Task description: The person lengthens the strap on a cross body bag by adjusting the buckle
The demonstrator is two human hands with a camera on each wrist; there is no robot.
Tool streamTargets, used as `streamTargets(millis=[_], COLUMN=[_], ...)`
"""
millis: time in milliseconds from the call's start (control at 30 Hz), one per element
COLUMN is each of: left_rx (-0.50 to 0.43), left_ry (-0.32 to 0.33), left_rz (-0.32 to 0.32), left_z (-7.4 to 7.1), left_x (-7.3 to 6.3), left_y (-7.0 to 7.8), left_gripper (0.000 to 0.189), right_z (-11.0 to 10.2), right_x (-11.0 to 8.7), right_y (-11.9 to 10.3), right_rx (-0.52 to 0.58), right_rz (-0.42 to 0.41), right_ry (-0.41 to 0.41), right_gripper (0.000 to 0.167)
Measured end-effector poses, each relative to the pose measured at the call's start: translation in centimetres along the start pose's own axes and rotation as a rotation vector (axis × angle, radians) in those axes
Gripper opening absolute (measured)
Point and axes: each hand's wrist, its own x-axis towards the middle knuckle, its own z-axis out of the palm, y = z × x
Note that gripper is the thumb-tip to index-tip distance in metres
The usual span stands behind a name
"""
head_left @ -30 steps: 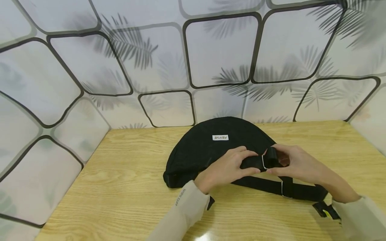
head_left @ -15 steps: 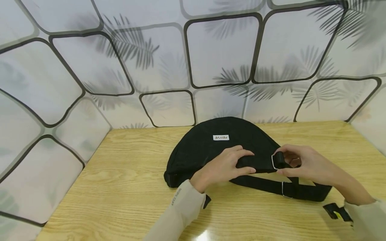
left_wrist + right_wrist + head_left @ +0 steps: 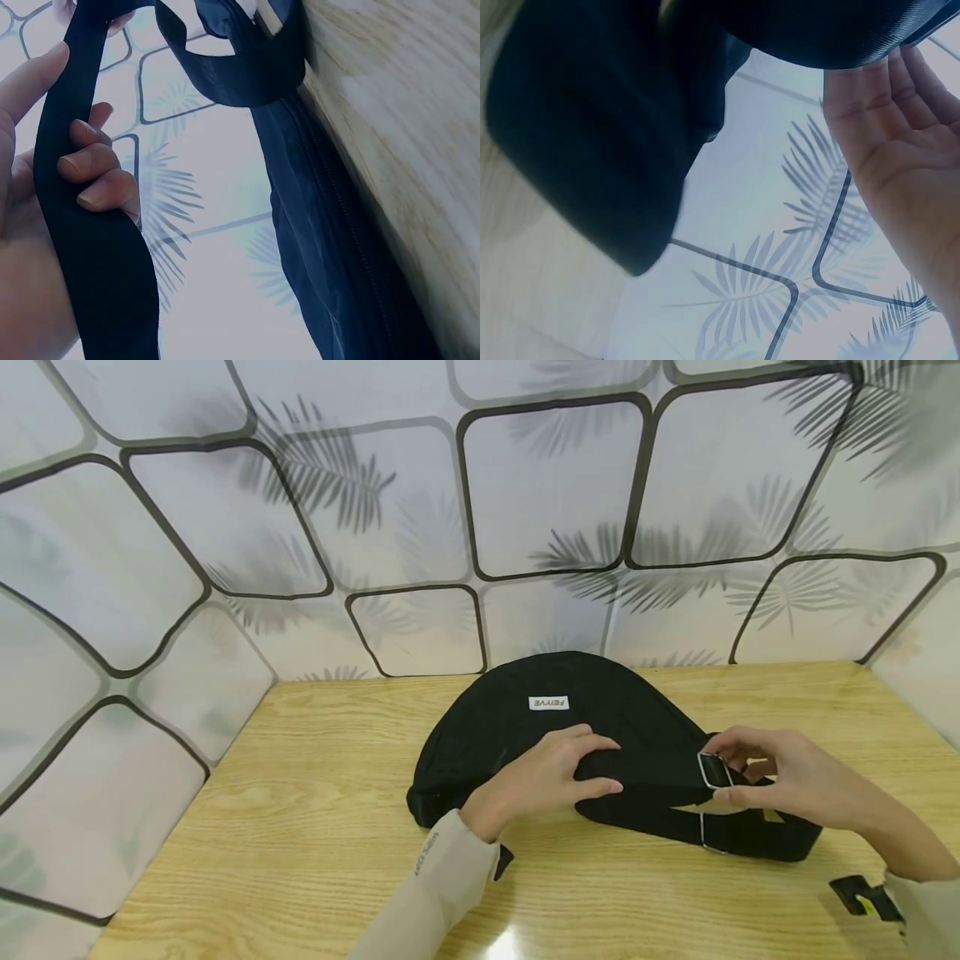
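Note:
A black half-moon waist bag (image 3: 480, 735) with a white label lies on the table, its curved side toward the wall. My left hand (image 3: 551, 772) grips its wide black strap (image 3: 648, 768); in the left wrist view the fingers (image 3: 101, 165) curl round the webbing (image 3: 105, 255). Farther right, my right hand (image 3: 802, 777) pinches the strap at a metal slider buckle (image 3: 715, 771). The right wrist view shows the right-hand fingers (image 3: 885, 97) partly hidden behind the looped strap (image 3: 840, 34). Another metal ring (image 3: 702, 833) sits on the lower strap section.
A black plastic clip (image 3: 866, 897) with a yellow mark lies by the right sleeve. A dark strap end (image 3: 504, 862) shows beside the left sleeve. Patterned wall covering (image 3: 555, 485) rises behind the wooden table (image 3: 300, 827) and along its sides.
My right hand has moved right with the slider buckle, and my left hand slightly left. The stretch of strap between the hands has grown longer. The bag has hardly moved.

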Motion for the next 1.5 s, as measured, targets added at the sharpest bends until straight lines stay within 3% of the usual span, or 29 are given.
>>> streamTargets(millis=[300,400,600,733,1000,1233,1500], left_rx=[-0.004,-0.010,0.019,0.071,0.132,0.095,0.043], left_ry=[-0.022,-0.025,-0.032,-0.068,-0.161,-0.146,-0.149], left_rz=[-0.004,-0.014,-0.016,-0.057,-0.150,-0.188,-0.179], left_z=[-0.1,-0.1,-0.1,-0.3,-1.5,-2.5,-2.8], left_x=[-0.5,-0.8,-1.2,-1.6,-3.4,-5.6,-7.7], left_y=[-0.4,-0.6,-0.8,-0.9,-1.6,-3.3,-4.8], left_gripper=[0.046,0.046,0.047,0.048,0.047,0.043,0.038], right_z=[-0.1,-0.2,-0.5,-0.3,0.0,-0.2,-0.3], right_x=[-0.6,-0.7,-1.6,-1.9,-2.2,-2.9,-3.6], right_y=[0.8,1.1,2.0,2.5,3.4,4.2,4.9], right_rx=[0.028,-0.008,-0.051,-0.076,-0.048,-0.064,-0.042], right_rz=[-0.032,-0.037,0.035,0.103,0.094,0.136,0.193], right_ry=[-0.026,-0.014,-0.007,-0.013,-0.112,-0.170,-0.219], right_gripper=[0.042,0.042,0.040,0.039,0.037,0.033,0.035])
